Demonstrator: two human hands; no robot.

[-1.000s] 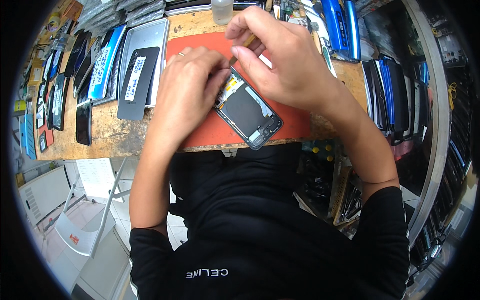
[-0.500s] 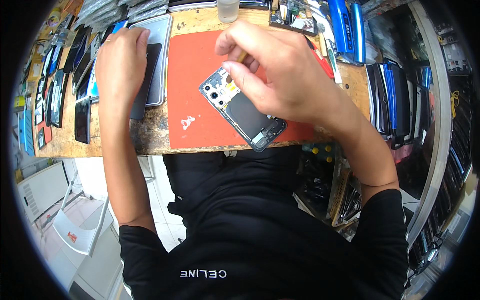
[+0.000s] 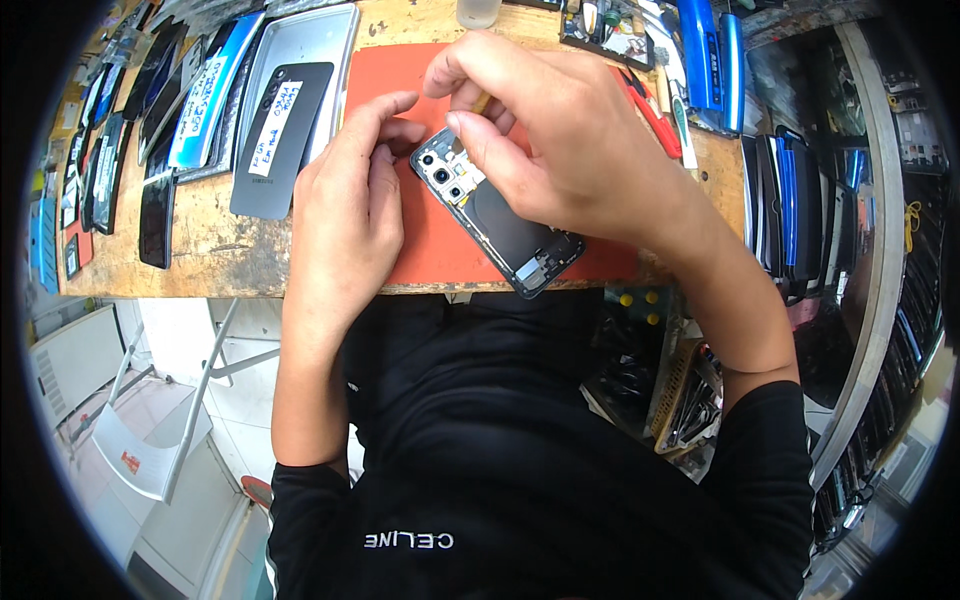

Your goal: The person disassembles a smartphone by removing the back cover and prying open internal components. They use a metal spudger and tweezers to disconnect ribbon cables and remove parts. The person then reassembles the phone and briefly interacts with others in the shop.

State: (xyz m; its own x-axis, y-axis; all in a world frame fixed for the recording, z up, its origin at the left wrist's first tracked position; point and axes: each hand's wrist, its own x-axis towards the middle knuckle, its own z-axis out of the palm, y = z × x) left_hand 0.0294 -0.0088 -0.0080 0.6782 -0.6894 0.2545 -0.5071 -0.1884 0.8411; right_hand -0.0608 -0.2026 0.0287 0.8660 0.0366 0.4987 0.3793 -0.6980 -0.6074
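Before you, the flat black open phone (image 3: 493, 217) lies on the flat orange mat (image 3: 425, 258), right of the thin grey phone cover (image 3: 299, 135).

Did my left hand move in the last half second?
Yes, rightward: the left hand was over the silver tray; now it is over the left part of the red mat, beside the opened phone.

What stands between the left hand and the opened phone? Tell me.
Nothing visible: only the flat mat shows between the left hand and the phone. The right hand, holding a slim tool, covers part of the phone from the other side.
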